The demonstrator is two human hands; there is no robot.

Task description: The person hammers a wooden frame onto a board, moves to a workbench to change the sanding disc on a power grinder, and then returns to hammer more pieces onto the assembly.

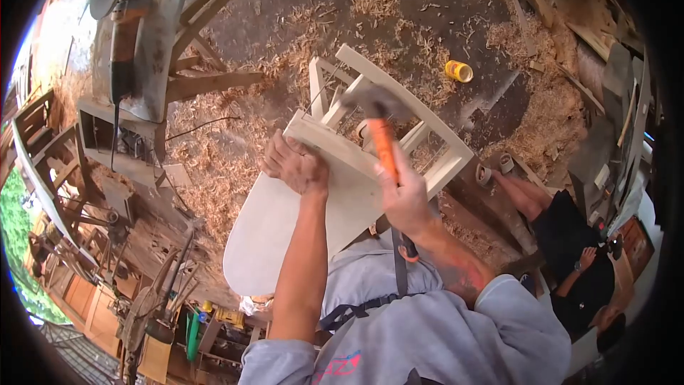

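A pale, unpainted wooden chair [349,185] lies tipped in front of me, its rounded flat panel [274,221] towards my body and its framework of legs and rails [413,107] pointing away. My left hand [296,164] presses down with bent fingers on the chair's rail near the corner; whether a small piece sits under the fingertips is hidden. Closed around the orange handle of a hammer [383,144], my right hand [407,199] is over the other side of the chair. The hammer's head is smeared by motion above the frame.
Wood shavings cover the dark floor [427,21]. A yellow can [459,71] lies beyond the chair. At upper left, an angle grinder [127,36] rests on a workbench [160,50]. Another person in black [570,242] sits at right, with bare legs reaching towards the chair.
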